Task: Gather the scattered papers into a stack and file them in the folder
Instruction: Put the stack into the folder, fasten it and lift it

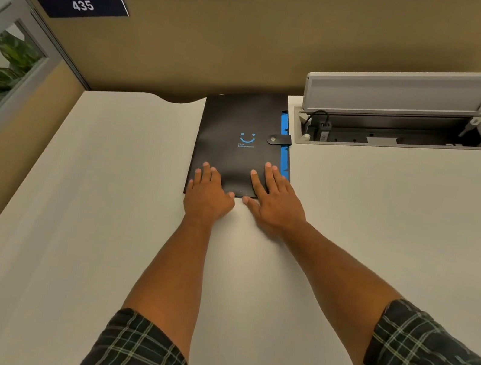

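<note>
My left hand (208, 191) and right hand (276, 199) lie flat with fingers spread, holding nothing, on the near end of the closed black snap-strap folder (238, 131) on the white counter (385, 222).

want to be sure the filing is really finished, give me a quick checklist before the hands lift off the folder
1. Folder flat on the desk: ok.
2. Snap strap over the cover: ok; whether it is clicked, cannot tell.
3. Loose papers left on the desk: none in view, ok.
4. Papers inside the folder: cannot tell, cover shut.
5. Left hand and right hand flat on the near edge, gripping nothing: ok.
6. Blue tabs protrude only along the right edge: ok.
</note>
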The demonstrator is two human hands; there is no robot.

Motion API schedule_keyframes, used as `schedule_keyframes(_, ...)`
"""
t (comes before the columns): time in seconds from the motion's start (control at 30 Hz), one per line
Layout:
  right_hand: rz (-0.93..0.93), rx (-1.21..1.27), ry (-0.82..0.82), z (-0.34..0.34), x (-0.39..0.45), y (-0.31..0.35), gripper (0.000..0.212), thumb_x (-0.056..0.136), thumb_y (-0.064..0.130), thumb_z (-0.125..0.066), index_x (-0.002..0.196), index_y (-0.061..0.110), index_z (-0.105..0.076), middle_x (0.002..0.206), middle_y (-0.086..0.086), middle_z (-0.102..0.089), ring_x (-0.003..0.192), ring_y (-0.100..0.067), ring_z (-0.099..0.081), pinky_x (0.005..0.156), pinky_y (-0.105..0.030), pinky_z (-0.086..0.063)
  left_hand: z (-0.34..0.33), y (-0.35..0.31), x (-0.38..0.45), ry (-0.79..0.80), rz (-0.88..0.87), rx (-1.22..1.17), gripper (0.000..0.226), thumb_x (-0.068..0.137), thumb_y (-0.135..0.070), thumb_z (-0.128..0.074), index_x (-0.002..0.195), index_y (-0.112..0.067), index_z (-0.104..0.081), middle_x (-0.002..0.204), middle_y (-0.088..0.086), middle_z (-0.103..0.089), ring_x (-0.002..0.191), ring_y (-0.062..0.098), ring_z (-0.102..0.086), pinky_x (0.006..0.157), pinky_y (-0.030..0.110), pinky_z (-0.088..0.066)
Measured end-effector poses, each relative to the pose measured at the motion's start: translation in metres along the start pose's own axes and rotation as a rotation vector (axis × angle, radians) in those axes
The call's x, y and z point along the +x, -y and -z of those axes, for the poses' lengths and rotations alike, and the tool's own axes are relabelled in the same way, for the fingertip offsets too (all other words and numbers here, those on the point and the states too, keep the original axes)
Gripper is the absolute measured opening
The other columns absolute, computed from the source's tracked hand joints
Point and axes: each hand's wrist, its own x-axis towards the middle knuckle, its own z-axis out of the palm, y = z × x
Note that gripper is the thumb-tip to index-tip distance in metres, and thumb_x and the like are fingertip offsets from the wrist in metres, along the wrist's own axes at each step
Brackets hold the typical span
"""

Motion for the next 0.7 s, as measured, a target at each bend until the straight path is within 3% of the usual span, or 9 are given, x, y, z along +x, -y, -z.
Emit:
schedule_keyframes(0.2,-0.048,0.034,-0.058,-0.01,0.0,0.0,0.08,0.103,0.064,-0.011,0.162,0.013,0.006,0.169,-0.011,0.013,0.155,-0.026,0.016,0.125,-0.039,0.007,0.001,0.008,0.007,0.066,-0.041,0.064,0.076,0.103,-0.054,-0.038,0.163,-0.023,-0.001,0.17,0.007,0.007,0.157,0.032,0.002,0.125,0.047,-0.012)
schedule_keyframes(0.43,-0.043,0.023,-0.047,-0.011,0.004,-0.003,0.079,0.102,0.064,-0.01,0.162,0.014,0.006,0.169,-0.01,0.012,0.156,-0.027,0.014,0.127,-0.041,0.003,-0.001,0.004,0.008,0.07,-0.039,0.118,0.073,0.106,-0.05,-0.034,0.163,-0.019,0.001,0.17,0.01,0.008,0.157,0.034,0.004,0.125,0.047,-0.009)
schedule_keyframes(0.7,-0.103,-0.07,0.094,0.008,0.01,0.005,0.077,0.105,0.06,-0.015,0.161,0.013,0.009,0.169,-0.011,0.015,0.156,-0.029,0.012,0.125,-0.041,0.001,-0.002,-0.008,0.001,0.059,-0.005,0.155,0.066,0.109,-0.039,-0.035,0.162,-0.017,-0.003,0.171,0.009,0.002,0.157,0.032,-0.003,0.124,0.047,-0.017)
